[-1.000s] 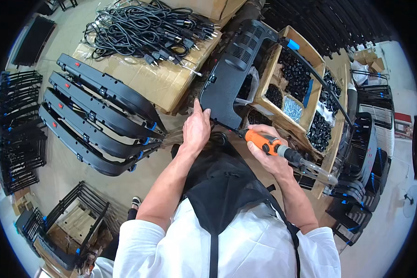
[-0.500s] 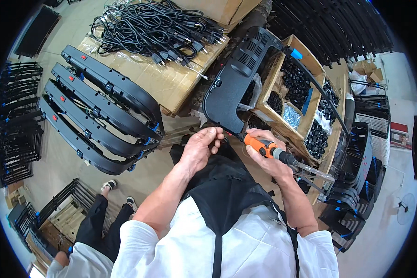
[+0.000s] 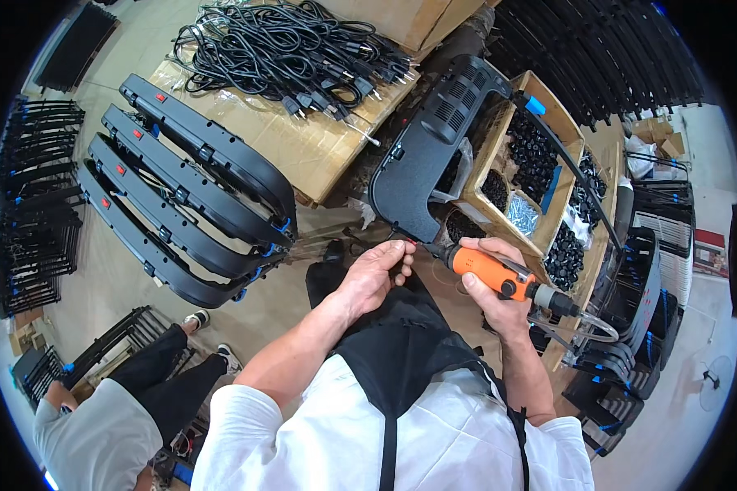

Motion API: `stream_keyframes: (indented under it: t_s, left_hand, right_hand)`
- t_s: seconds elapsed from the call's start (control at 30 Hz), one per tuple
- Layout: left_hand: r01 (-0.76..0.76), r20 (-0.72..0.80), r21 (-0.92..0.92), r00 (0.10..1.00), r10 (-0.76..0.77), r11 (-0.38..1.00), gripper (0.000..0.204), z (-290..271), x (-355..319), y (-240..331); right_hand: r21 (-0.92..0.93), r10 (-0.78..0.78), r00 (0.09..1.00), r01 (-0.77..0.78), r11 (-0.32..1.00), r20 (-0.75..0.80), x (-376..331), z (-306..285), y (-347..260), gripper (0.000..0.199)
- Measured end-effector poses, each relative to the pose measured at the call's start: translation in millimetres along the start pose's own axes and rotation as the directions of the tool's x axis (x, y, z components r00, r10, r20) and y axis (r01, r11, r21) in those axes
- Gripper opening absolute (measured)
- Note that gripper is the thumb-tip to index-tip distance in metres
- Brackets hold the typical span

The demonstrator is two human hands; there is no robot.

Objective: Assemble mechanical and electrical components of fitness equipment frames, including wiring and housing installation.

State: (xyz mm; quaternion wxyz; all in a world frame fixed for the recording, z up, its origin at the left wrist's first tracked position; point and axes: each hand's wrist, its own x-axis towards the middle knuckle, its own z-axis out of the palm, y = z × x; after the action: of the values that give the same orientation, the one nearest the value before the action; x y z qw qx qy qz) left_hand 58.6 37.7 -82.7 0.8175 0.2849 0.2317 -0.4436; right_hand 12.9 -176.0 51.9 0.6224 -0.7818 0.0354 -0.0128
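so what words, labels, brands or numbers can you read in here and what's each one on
No text is readable.
Orange power driver in the right hand: tiny marks or slots, too small to tell.
Red-and-white item at far right: too blurred to read.

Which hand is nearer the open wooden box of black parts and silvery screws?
Right. The right hand, around an orange cylindrical power tool, is just short of the box; the left hand is farther off, leftward.
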Motion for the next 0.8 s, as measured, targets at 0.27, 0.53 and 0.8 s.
stream_keyframes:
  t_s: [0.27,0.53,0.8]
  left_hand:
    - [0.042,-0.026,-0.098,0.999,-0.045,0.994,0.025,5.1,2.1,5.5]
    - [0.135,-0.045,-0.283,0.987,-0.154,0.95,0.025,7.2,5.4,1.0]
    - [0.166,0.011,-0.399,0.984,-0.177,0.902,0.024,10.4,9.5,1.6]
  right_hand:
    - [-0.005,-0.024,1.0,0.024,1.0,0.013,-3.2,6.3,1.7,0.052]
    - [-0.023,0.007,0.999,-0.006,1.0,0.048,-9.3,20.2,7.6,0.05]
    - [-0.063,-0.069,0.997,0.071,0.995,0.035,-8.8,30.9,8.5,0.05]
